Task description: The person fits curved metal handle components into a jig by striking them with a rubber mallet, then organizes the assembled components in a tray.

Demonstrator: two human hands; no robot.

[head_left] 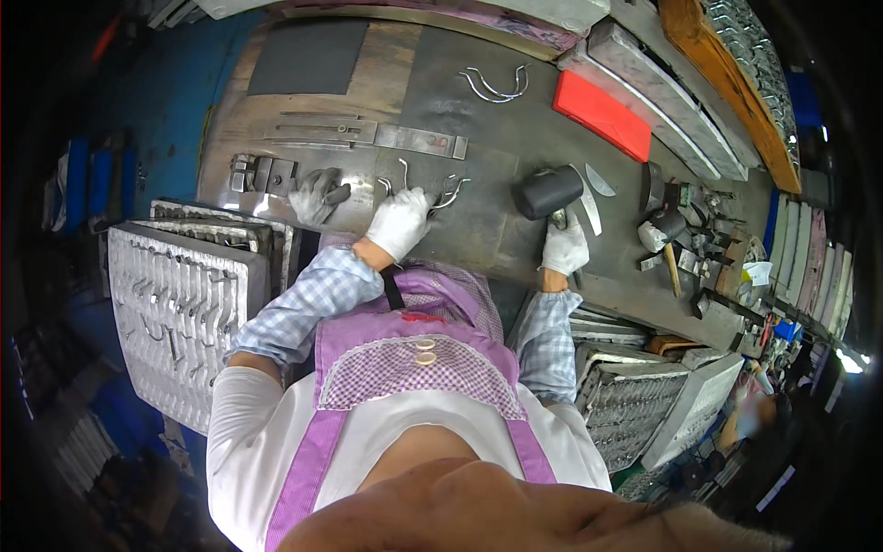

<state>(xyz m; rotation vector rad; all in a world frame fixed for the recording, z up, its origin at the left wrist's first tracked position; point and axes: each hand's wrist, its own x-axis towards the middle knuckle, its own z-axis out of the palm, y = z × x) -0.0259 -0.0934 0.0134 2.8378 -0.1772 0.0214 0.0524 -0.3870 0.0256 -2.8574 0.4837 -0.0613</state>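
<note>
My left hand (397,224), in a white glove, is closed around some bent shiny metal rods (451,195) low over the steel bench. Their curved ends stick out on both sides of the fingers; the gripped part is hidden. To the right, my white-gloved right hand (564,244) is wrapped round the handle of a black-headed mallet (543,193). The mallet head is just beyond that hand, apart from the rods. Beside it lie thin curved metal pieces (591,204). A crumpled grey glove (315,196) rests left of my left hand.
Slotted steel bars (368,135) and a metal block (262,173) lie on the bench (487,239). Farther back are more bent rods (497,89) and a red box (602,115). Hammers and metal parts (681,235) crowd the right. Racks of rods (184,304) stand at lower left.
</note>
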